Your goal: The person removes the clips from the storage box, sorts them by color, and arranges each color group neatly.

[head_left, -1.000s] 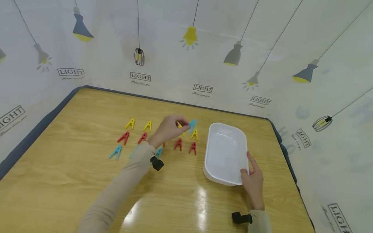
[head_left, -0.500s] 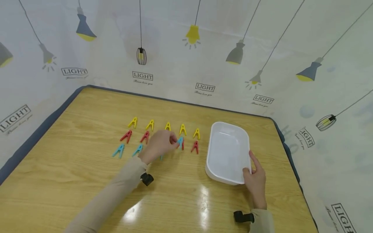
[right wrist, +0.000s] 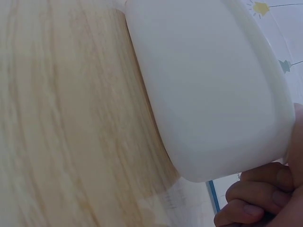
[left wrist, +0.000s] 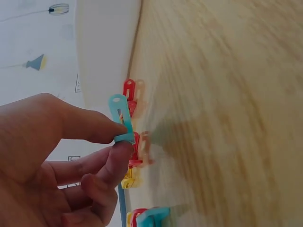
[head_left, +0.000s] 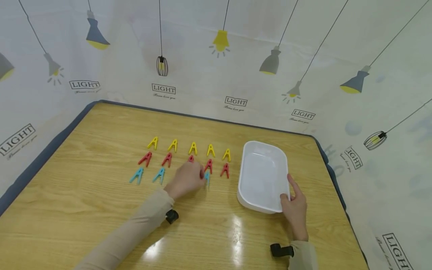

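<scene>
My left hand (head_left: 188, 178) pinches a light-blue clothespin (left wrist: 117, 104) between thumb and fingertips, low over the table, just in front of the red row. In the head view, the clothespin's lower part shows right of the fingers. At the right, my right hand (head_left: 295, 213) grips the near right edge of a white plastic tub (head_left: 251, 205), thumb over the rim. The right wrist view shows the tub's outer wall (right wrist: 213, 99) with curled fingers below it. Two blue clothespins (head_left: 136, 175) lie left of my left hand; a further blue one (left wrist: 158, 216) shows at the left wrist view's bottom.
A row of yellow clothespins (head_left: 173, 145) lies farthest back, with a row of red clothespins (head_left: 167, 159) before it, one partly hidden by the left hand. The wooden table (head_left: 84, 210) ends at a dark-edged back against a lamp-patterned wall covering (head_left: 195, 48).
My left hand has brought the blue clothespin from beside the yellow row, past the red row, down toward the near blue ones. My right hand stays on the tub.
</scene>
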### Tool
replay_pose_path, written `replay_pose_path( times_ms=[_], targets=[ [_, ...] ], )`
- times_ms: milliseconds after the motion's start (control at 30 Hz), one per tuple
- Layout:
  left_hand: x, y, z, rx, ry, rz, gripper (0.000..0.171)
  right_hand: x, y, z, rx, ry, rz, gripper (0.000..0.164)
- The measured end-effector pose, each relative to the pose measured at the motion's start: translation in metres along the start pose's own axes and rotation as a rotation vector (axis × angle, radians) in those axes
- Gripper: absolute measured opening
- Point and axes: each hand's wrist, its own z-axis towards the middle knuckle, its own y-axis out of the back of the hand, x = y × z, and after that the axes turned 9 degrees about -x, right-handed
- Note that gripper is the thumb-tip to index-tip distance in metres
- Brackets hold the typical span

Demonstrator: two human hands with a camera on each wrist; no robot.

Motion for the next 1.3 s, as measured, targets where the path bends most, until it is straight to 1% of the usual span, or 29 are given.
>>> replay_pose_path(
  times_ms=[200, 333, 500, 600, 667, 767, 867, 967, 1067, 1167, 1200, 1300],
  targets=[
    [0.002, -0.006, -0.001, 0.045, -0.008, 0.050, 0.034, 0.002, -0.001, 0.000, 0.022, -0.023, -0.015, 0.074],
    [0.003, -0.010, -0.004, 0.050, -0.021, 0.081, 0.037, 0.001, -0.001, 0.000, 0.034, -0.040, -0.017, 0.075],
    [0.000, -0.010, -0.006, 0.056, -0.012, 0.091, 0.041, -0.002, -0.001, 0.000, 0.012, -0.016, -0.007, 0.073],
    [-0.002, -0.010, -0.009, 0.059, -0.016, 0.102, 0.038, -0.007, 0.001, -0.002, -0.006, 0.011, -0.011, 0.072],
    [-0.004, -0.011, -0.011, 0.067, -0.015, 0.113, 0.032, -0.012, 0.004, -0.003, -0.015, 0.019, -0.027, 0.072],
    [-0.005, -0.012, -0.015, 0.061, -0.021, 0.127, 0.025, -0.016, 0.009, -0.003, -0.020, 0.030, -0.057, 0.072],
    [-0.007, -0.012, -0.015, 0.038, -0.037, 0.110, 0.023, -0.018, 0.013, -0.001, -0.033, 0.042, -0.067, 0.071],
    [-0.008, -0.011, -0.013, 0.023, -0.048, 0.085, 0.022, -0.017, 0.015, 0.001, -0.039, 0.063, -0.055, 0.069],
    [-0.009, -0.008, -0.012, 0.009, -0.044, 0.068, 0.018, -0.016, 0.017, 0.003, -0.020, 0.074, -0.051, 0.063],
    [-0.010, -0.002, -0.012, -0.011, -0.036, 0.057, 0.019, -0.016, 0.020, 0.004, -0.002, 0.088, -0.105, 0.059],
    [-0.010, -0.001, -0.012, -0.017, -0.036, 0.055, 0.020, -0.017, 0.022, 0.004, 0.008, 0.078, -0.123, 0.061],
    [-0.011, 0.005, -0.012, -0.024, -0.028, 0.049, 0.021, -0.019, 0.032, 0.006, 0.076, 0.033, -0.162, 0.075]
  ],
)
